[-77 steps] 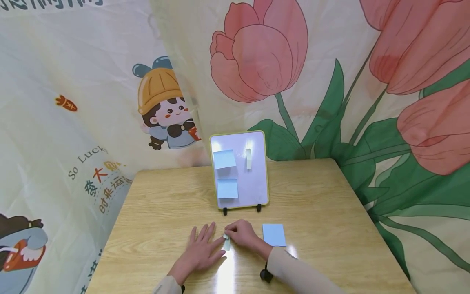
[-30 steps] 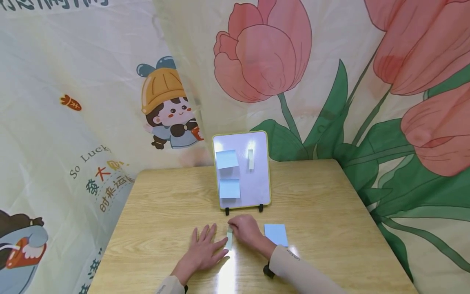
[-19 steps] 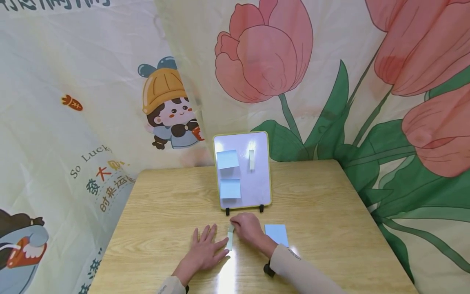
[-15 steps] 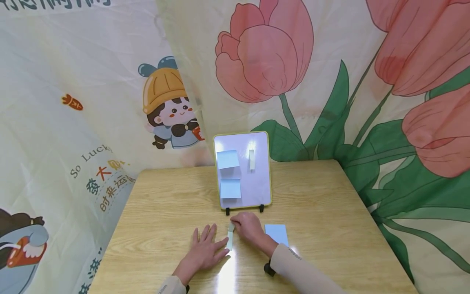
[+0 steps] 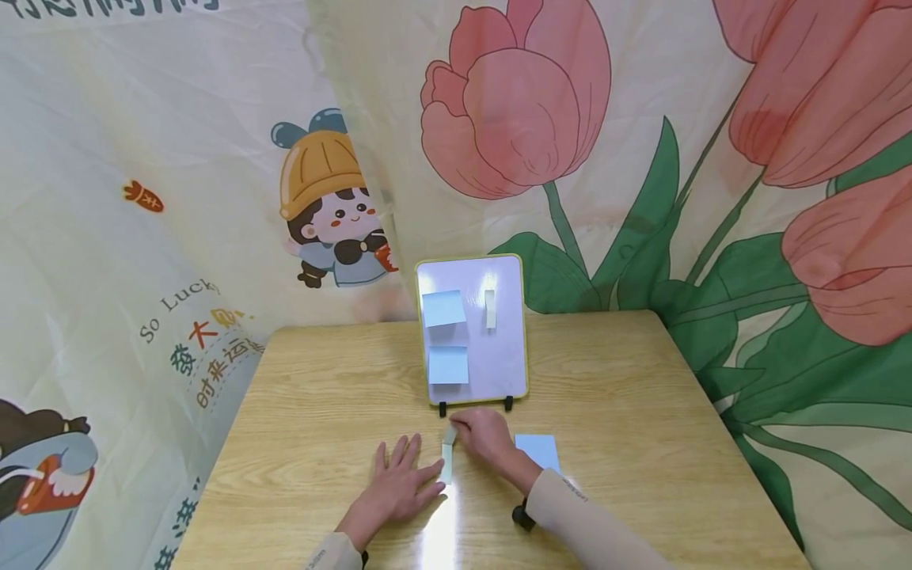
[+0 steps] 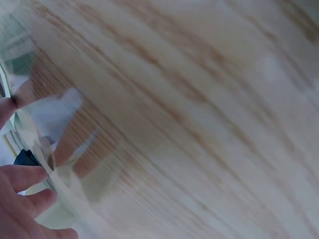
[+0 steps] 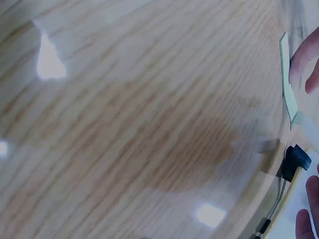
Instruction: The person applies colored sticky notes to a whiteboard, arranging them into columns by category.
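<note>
A narrow pad of pale green sticky notes lies on the table in the head view. My left hand rests flat beside it with spread fingers, the index finger and thumb at its left edge. My right hand pinches the far end of the pad's top strip, which is lifted and bent away from the pad. The right wrist view shows the pad edge-on, with the lifted strip rising from its end. In the left wrist view, the left fingers show at the lower left.
Behind the hands stands a small whiteboard on black feet, bearing two blue sticky notes and one pale green strip. A blue sticky pad lies right of the right hand, partly covered by the forearm. Printed cloth hangs behind.
My right hand has moved away from me, drawing the pinched strip's end up and back along the pad. My left hand has stayed in place. The view has shifted slightly.
</note>
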`<act>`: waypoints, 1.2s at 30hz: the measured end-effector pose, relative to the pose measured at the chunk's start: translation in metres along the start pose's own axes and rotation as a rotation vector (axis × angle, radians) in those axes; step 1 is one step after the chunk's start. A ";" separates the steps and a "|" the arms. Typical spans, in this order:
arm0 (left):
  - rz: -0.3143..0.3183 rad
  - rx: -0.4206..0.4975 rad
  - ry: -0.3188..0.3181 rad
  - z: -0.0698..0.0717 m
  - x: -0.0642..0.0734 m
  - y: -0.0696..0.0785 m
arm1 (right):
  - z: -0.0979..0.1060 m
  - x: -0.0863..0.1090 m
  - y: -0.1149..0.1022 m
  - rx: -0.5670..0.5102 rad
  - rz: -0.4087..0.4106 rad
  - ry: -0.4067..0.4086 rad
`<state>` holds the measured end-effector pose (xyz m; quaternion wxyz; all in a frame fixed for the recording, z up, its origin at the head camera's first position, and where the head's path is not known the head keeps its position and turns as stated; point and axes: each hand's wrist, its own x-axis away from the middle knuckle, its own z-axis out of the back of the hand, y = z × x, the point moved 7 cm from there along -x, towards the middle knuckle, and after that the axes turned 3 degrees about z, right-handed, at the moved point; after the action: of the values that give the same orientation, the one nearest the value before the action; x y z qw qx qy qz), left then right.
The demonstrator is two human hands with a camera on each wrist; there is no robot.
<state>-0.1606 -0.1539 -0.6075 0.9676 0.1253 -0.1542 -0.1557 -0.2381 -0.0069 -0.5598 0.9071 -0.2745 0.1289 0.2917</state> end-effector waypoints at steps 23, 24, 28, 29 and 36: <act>-0.003 0.043 -0.039 0.001 -0.001 -0.002 | 0.026 0.003 0.002 0.011 0.055 -0.056; -0.005 0.040 -0.036 0.002 -0.001 -0.002 | 0.029 0.004 0.004 0.022 0.060 -0.055; -0.022 0.022 0.000 0.005 -0.001 0.000 | 0.046 0.005 0.013 0.072 0.068 -0.038; -0.028 0.015 0.014 0.006 -0.002 0.001 | 0.051 0.004 0.016 0.090 0.079 -0.030; -0.046 0.002 0.094 0.012 -0.008 0.002 | 0.083 -0.003 0.043 0.132 0.112 0.015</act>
<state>-0.1712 -0.1513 -0.5977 0.9699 0.1370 -0.1056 -0.1716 -0.2603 0.0688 -0.5088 0.9045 -0.2084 0.1698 0.3310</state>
